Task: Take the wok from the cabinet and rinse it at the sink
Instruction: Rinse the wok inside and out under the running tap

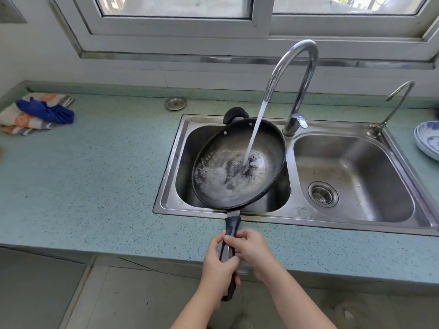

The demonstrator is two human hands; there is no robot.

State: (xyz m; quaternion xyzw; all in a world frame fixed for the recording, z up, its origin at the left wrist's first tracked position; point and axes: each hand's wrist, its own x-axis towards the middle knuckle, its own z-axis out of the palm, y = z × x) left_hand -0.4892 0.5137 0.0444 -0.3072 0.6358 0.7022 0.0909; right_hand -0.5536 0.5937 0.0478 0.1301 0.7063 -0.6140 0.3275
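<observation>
The black wok (268, 148) lies tilted in the left basin of the steel double sink (291, 205). Water streams from the tall curved faucet (297, 74) into the wok and pools and foams at its lower left. Its long dark handle (231, 227) reaches toward me over the sink's front rim. My left hand (219, 264) is wrapped around the handle low down. My right hand (251, 250) grips the same handle just above it, fingers over the top. A small loop handle sticks up at the wok's far rim.
The right basin, with a drain strainer (323, 194), holds nothing else. A thin second tap (394, 108) stands at its back right. Blue-and-white plates (428, 141) sit at the far right. Striped and blue cloths (38, 112) lie on the green counter at the left, a metal sink plug (175, 103) behind.
</observation>
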